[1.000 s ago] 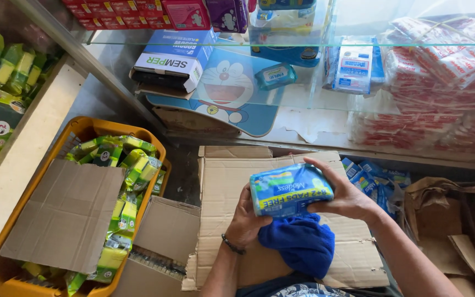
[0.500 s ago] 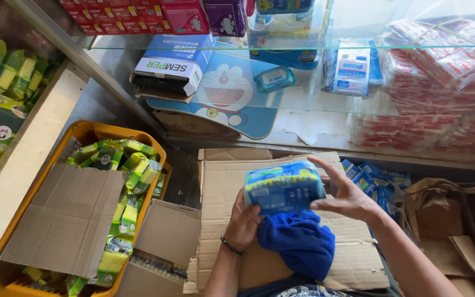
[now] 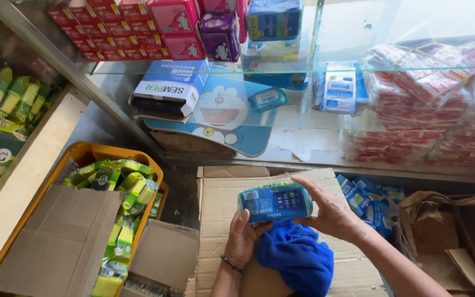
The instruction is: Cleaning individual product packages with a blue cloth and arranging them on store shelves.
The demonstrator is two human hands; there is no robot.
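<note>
Pack: a blue plastic-wrapped pack [image 3: 275, 202] lies on its side, held in the air between both hands over a flattened carton [image 3: 232, 192].
Left hand: the left hand [image 3: 244, 239] comes up from below, a dark band on its wrist; its fingers curl around the pack's left end and underside – closed on it, not spread.
Right hand: the right hand [image 3: 332, 212] cups the pack's right end, thumb along the top edge and fingers wrapped behind it – pressed to the wrap.
Cloth: a blue cloth [image 3: 298, 258] sits bunched just below the pack, between the two forearms, resting on the carton.
Carton: brown, flaps folded out, near the glass case and just right of the crate.
Crate: an orange crate [image 3: 86, 154] stands to the left, full of green and yellow packets [image 3: 122, 187], with a loose sheet of cardboard [image 3: 61, 242] lying across its near half.
Small packs: a heap of blue packets [image 3: 366, 192] lies just right of the carton, beside the right hand.
Torn box: a ragged brown box [image 3: 446, 220] stands at the far right.
Shelf: a glass shelf [image 3: 336, 118] above holds a blue cartoon mat [image 3: 221, 118], a white and blue box [image 3: 171, 85], a small teal pack [image 3: 268, 99] and stacks of red and white packets [image 3: 430, 104].
Upper shelf: red boxes [image 3: 97, 27], pink boxes [image 3: 174, 22] and a purple box [image 3: 221, 33] stand in rows.
</note>
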